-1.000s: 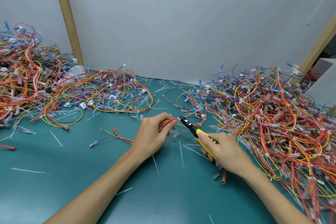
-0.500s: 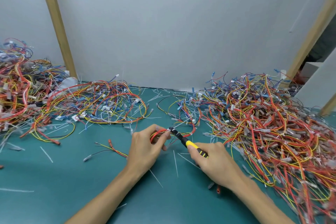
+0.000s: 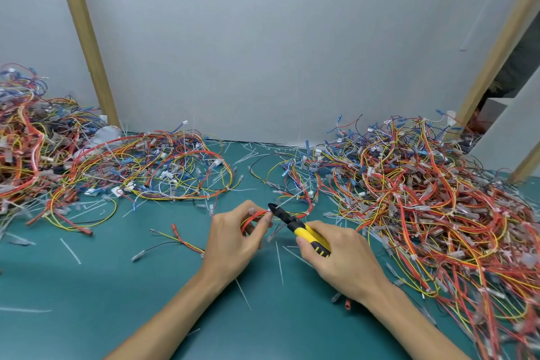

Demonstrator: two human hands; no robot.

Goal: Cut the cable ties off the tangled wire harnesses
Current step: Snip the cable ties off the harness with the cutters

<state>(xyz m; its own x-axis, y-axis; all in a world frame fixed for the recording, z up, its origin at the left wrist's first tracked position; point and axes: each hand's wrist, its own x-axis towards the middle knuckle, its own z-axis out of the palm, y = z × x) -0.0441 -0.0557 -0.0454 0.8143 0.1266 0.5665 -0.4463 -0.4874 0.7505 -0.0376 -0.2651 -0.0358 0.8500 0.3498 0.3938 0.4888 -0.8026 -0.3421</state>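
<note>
My left hand (image 3: 233,242) pinches a small harness of red and yellow wires (image 3: 254,217) just above the teal table (image 3: 87,301). My right hand (image 3: 342,260) grips yellow-handled cutters (image 3: 304,231). Their black jaws (image 3: 274,209) sit at a white cable tie on the wires beside my left fingertips. The harness trails right toward a large tangled pile of harnesses (image 3: 423,207).
Another tangled wire pile (image 3: 152,166) lies at the back left, and a taller heap (image 3: 26,137) at the far left. Cut white tie scraps (image 3: 279,263) and loose wires (image 3: 175,240) litter the table. Wooden posts (image 3: 87,47) stand against the white back wall.
The view has tilted upward, so hands and piles appear lower in frame. The cutters' jaws have closed in on the tie at my left fingertips.
</note>
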